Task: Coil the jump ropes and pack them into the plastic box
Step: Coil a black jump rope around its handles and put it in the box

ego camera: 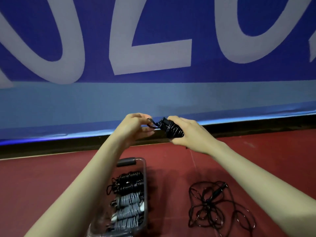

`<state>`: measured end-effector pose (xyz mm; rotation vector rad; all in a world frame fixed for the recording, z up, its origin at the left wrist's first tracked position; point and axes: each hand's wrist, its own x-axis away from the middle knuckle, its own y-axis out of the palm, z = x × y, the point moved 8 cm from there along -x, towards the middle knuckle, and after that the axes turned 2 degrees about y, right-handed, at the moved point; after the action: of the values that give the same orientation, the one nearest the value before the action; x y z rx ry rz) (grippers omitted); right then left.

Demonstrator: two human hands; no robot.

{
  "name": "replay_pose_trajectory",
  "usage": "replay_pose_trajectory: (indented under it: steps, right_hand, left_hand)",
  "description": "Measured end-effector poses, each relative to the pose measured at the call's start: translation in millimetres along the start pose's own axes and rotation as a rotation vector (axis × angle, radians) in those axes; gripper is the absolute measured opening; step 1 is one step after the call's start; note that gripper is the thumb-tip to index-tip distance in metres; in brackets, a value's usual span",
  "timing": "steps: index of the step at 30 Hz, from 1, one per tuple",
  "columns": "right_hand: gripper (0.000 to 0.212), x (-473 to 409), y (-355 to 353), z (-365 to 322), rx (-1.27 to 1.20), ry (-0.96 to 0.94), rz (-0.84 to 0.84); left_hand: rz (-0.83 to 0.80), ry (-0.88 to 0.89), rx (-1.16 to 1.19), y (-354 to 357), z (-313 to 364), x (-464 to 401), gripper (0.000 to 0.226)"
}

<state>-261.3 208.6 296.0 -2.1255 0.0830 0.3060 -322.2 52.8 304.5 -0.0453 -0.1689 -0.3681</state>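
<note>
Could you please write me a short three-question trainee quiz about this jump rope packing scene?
1. True or false: the right hand grips a coiled black rope.
2. What lies on the red floor to the right of the plastic box? A) a loose black rope B) a grey bundle C) a lid
3. Fill in: the bundles nearest the camera in the box are ____ in colour.

Key
1. True; the left hand pinches its end loop.
2. A, the loose black rope, uncoiled.
3. Grey; the grey bundles lie in front of the black bundles.
</note>
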Motion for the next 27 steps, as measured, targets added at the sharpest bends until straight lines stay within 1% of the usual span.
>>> replay_pose_trajectory:
  steps: [3,4,6,7,9,11,13,15,16,18,20,22,23,25,27]
  right_hand:
    - [0.058,-10,40,-16,-0.074,0.011,-0.131]
    - [0.062,-14,57,-22,-0.124,0.026,-0.182]
    - [0.078,-17,88,-31,-0.175,0.045,-0.310]
    - [0.089,-18,107,-37,-0.154,0.036,-0.393]
    - [0.103,-16,141,-48,-0.074,0.018,-0.536]
    - [0.105,-9,169,-53,-0.068,0.021,-0.623]
    - [0.098,-5,194,-56,-0.076,0.014,-0.667]
    - [0.090,-2,213,-55,-0.064,0.013,-0.671]
    - [0.085,-2,220,-54,-0.043,0.008,-0.658]
    - [0.076,-5,231,-54,0.084,-0.035,-0.613]
    - [0.073,-7,239,-52,0.171,-0.068,-0.587]
    - [0.066,-3,249,-43,0.172,-0.045,-0.634]
    - [0.058,1,254,-39,0.209,-0.059,-0.662]
    - [0.036,9,264,-31,0.297,-0.127,-0.663]
    - [0.018,14,272,-24,0.326,-0.149,-0.635]
  left_hand:
    - [-0.003,-0.060,0.011,-29,-28,0,0.018]
    - [-0.002,-0.074,0.045,-39,-38,1,0.021]
    - [-0.015,-0.091,0.072,-54,-53,7,0.027]
    - [-0.040,-0.081,0.021,-65,-61,11,0.030]
    - [-0.135,-0.052,-0.175,-81,-79,19,0.036]
    - [-0.192,-0.036,-0.352,-97,-101,26,0.042]
    - [-0.198,-0.020,-0.515,-115,-123,28,0.036]
    - [-0.177,-0.022,-0.664,-134,-145,28,0.029]
    - [-0.156,-0.043,-0.698,-145,-158,29,0.028]
    - [-0.113,-0.108,-0.695,-162,-183,31,0.028]
    - [-0.074,-0.143,-0.735,-176,-201,33,0.033]
    - [-0.044,-0.145,-0.802,-184,-212,36,0.033]
    - [-0.046,-0.131,-0.844,-184,-216,37,0.031]
    - [-0.119,-0.080,-1.029,-173,-222,38,0.031]
    - [-0.251,-0.021,-1.338,-153,-233,39,0.033]
